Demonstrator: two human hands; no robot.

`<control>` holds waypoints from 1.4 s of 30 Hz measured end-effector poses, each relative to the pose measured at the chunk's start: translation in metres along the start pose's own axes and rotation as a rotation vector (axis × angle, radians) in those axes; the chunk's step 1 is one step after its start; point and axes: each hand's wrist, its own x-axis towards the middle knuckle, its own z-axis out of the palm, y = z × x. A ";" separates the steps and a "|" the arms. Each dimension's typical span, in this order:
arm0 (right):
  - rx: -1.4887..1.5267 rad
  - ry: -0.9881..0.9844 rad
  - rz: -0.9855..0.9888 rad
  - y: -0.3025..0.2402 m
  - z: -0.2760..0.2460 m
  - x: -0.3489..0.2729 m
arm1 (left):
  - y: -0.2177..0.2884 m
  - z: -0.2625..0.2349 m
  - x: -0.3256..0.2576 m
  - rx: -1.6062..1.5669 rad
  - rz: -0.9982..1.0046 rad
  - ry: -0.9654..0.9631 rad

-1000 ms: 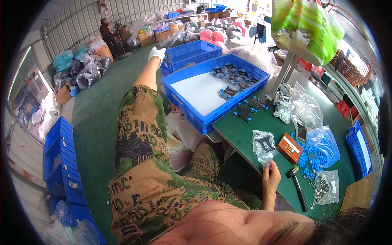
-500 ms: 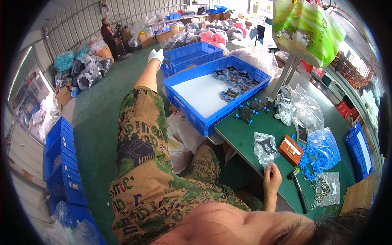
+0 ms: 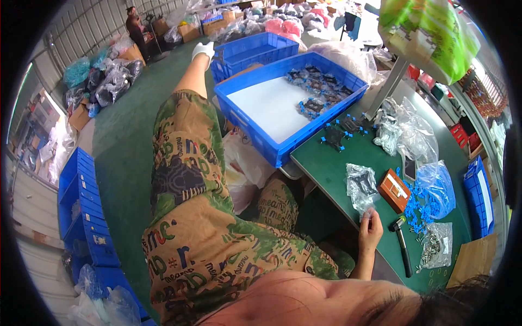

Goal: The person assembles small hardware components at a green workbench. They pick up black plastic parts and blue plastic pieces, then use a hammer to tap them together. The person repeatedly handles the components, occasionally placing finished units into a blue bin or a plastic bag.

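My right hand is pinching the near end of a clear bag between thumb and fingers, and the bag is lying by the edge of the green desk, just beside a brown box. I am judging it light, limp and slippery, with the dark part inside probably stiffer; for a firmer grip I am favouring that part's rim through the film. My gloved left hand is hanging near a blue crate, its grip unclear to me
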 end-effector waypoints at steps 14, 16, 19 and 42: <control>0.005 0.001 0.038 -0.012 0.002 0.003 | -0.012 -0.002 0.009 0.012 -0.033 0.021; 0.025 0.009 -0.031 -0.009 0.010 0.007 | -0.020 -0.032 0.031 0.155 0.017 0.113; 0.010 0.033 -0.092 -0.006 0.014 0.008 | -0.026 -0.033 0.030 0.133 0.024 0.141; 0.031 0.033 -0.016 -0.009 0.006 0.003 | 0.013 0.058 -0.096 -0.253 0.300 -0.282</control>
